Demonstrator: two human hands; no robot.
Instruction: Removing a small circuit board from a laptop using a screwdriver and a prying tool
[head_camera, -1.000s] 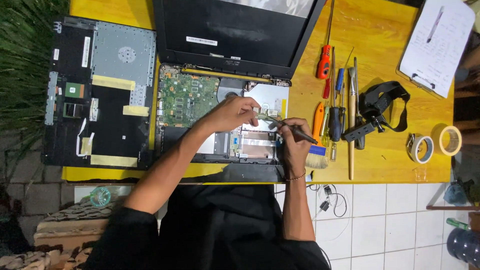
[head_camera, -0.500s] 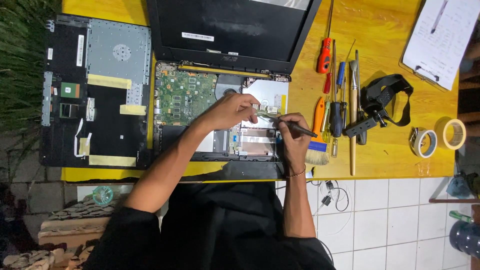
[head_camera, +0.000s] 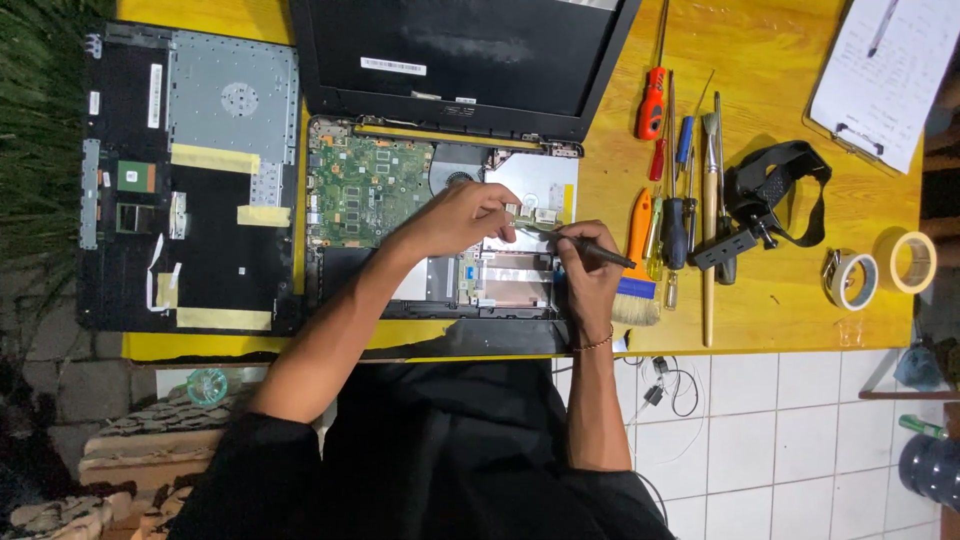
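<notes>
An opened laptop base (head_camera: 380, 190) lies on the yellow table (head_camera: 770, 310), its green circuit board and silver plate exposed, with the black lid (head_camera: 465, 55) folded back behind it. My left hand (head_camera: 455, 215) rests over the middle of the base, fingers pinching something small near the silver plate. My right hand (head_camera: 585, 270) grips a thin black-handled tool (head_camera: 585, 248) whose tip points left toward the left fingers. What the left fingertips pinch is too small to tell.
The removed keyboard cover (head_camera: 190, 180), underside up with yellow tape strips, lies left of the laptop. To the right are several screwdrivers (head_camera: 652, 100), a brush (head_camera: 638, 290), a black strap mount (head_camera: 765, 195), two tape rolls (head_camera: 850, 278) and a clipboard with paper (head_camera: 885, 75). White tiled floor below.
Both hands stay in nearly the same spot over the laptop base; the tool in my right hand has shifted only slightly. The view itself has drifted a little.
</notes>
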